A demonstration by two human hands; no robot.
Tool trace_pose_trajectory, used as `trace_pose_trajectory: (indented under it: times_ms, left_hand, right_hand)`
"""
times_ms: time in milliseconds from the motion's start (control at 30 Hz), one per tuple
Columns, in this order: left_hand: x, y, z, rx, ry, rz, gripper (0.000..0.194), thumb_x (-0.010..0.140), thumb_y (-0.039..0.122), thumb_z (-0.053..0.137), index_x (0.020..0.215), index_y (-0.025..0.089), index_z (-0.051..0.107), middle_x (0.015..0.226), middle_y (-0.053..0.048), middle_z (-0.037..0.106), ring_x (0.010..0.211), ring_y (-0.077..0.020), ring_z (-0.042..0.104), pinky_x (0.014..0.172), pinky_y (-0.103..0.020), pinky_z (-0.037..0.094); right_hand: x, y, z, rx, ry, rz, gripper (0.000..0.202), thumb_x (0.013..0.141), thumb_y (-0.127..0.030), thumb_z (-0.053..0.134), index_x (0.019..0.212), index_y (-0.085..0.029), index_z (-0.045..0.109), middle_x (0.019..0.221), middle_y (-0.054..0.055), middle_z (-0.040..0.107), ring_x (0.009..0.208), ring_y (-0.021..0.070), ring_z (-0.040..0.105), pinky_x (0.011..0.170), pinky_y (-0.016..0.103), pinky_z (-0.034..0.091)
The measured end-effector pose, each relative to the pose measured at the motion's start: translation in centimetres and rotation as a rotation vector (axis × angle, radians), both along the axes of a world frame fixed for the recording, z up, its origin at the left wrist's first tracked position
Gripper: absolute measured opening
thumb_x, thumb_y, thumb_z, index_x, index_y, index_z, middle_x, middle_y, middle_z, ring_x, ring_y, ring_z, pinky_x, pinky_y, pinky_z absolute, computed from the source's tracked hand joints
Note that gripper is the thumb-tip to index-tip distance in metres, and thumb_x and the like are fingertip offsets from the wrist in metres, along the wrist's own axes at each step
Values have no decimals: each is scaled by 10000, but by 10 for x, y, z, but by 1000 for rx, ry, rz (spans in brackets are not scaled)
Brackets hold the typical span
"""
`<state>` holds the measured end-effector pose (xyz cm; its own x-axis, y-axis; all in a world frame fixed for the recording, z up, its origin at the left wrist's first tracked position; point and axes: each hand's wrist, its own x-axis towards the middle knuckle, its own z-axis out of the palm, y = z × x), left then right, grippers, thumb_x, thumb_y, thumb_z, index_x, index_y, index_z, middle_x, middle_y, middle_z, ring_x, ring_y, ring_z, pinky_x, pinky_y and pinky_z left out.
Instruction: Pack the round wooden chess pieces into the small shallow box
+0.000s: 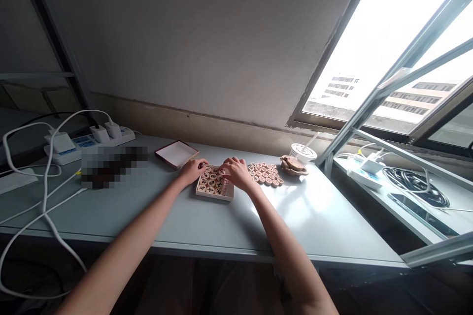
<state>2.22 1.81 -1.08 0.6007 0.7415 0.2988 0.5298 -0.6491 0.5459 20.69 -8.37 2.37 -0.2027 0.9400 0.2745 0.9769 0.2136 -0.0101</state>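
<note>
A shallow open box [214, 196] stands on the grey table [173, 221], with rows of round wooden chess pieces [210, 183] inside. At its upper left corner is my left hand [192, 171], fingers curled at the rim; whether they grip anything is hidden. My right hand [236, 171] reaches over the box's upper right part, fingers bent down towards the pieces, and what its fingertips touch cannot be made out. Beside it, to the right, more round pieces [265, 173] lie on the table in packed rows. The box lid [176, 153] lies upturned behind my left hand.
A lidded plastic cup [303, 152] with a straw and a brown carved object [293, 165] stand at the right. Power strips [88, 142] and white cables [45, 197] are at the left. A metal frame [364, 101] rises at the right edge.
</note>
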Motion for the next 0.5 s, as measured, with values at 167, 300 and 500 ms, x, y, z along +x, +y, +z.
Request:
trace_pose_trajectory:
  times_ms: [167, 300, 500]
  left_hand:
    - [1, 1, -2, -18, 26, 24, 284, 803, 280, 429, 970, 207, 646, 833, -38, 689, 718, -189, 612, 592, -255, 417]
    - [1, 2, -2, -10, 47, 46, 281, 803, 268, 426, 968, 208, 645, 783, -38, 679, 705, -194, 608, 563, -250, 388]
    - [-1, 0, -2, 3, 32, 33, 284, 804, 260, 424, 978, 203, 642, 822, -38, 675, 739, -195, 609, 582, -252, 398]
  right_hand:
    - [15, 6, 6, 50, 156, -81, 227, 862, -437, 534, 1007, -282, 617, 1084, 36, 573, 1023, 213, 458, 824, 323, 311]
    - [37, 5, -5, 128, 138, -351, 194, 882, -375, 491, 954, -251, 622, 1069, 58, 573, 1021, 230, 438, 863, 375, 272]
    - [61, -1, -16, 94, 94, -576, 216, 859, -274, 466, 979, -195, 628, 1113, 126, 539, 1073, 287, 404, 888, 448, 266]
